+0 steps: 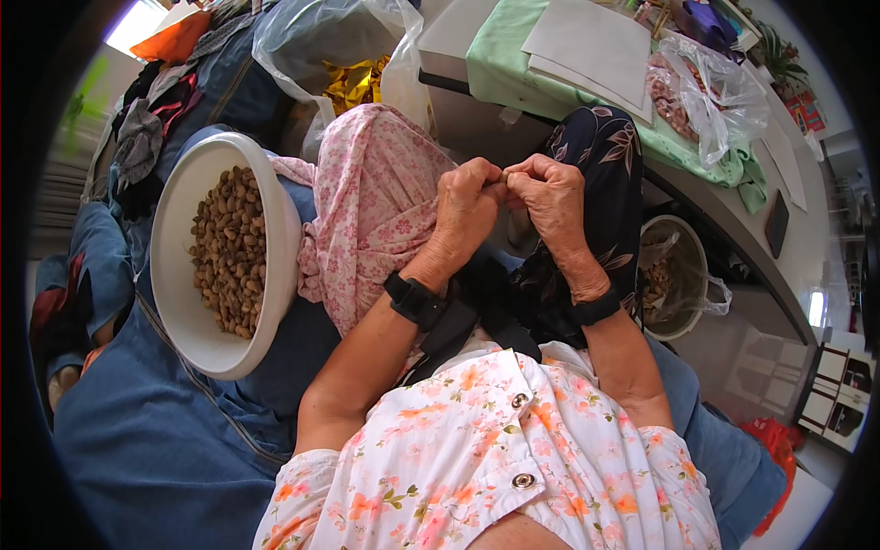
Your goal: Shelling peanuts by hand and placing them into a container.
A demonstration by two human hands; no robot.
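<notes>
Above my lap, my left hand (471, 199) and my right hand (550, 199) meet at the fingertips. Between them they pinch a small peanut (505, 177), mostly covered by the fingers. To the left, a white plastic basin (168, 289) rests tilted on the blue sofa. It holds a heap of unshelled peanuts (230, 254). On the table at the upper right lies a clear plastic bag (735, 103) with pinkish shelled peanuts (670, 103) in it. A bin (700, 275) below the table's edge contains a plastic liner and peanut shells (656, 282).
A pink floral cloth (371, 206) covers my left knee. Beyond it stands a translucent plastic bag (275, 41) holding gold foil (354, 82). The table (790, 185) bears a green cloth (502, 48), paper sheets (591, 48) and a dark phone (777, 223). Clothes (141, 141) lie piled at left.
</notes>
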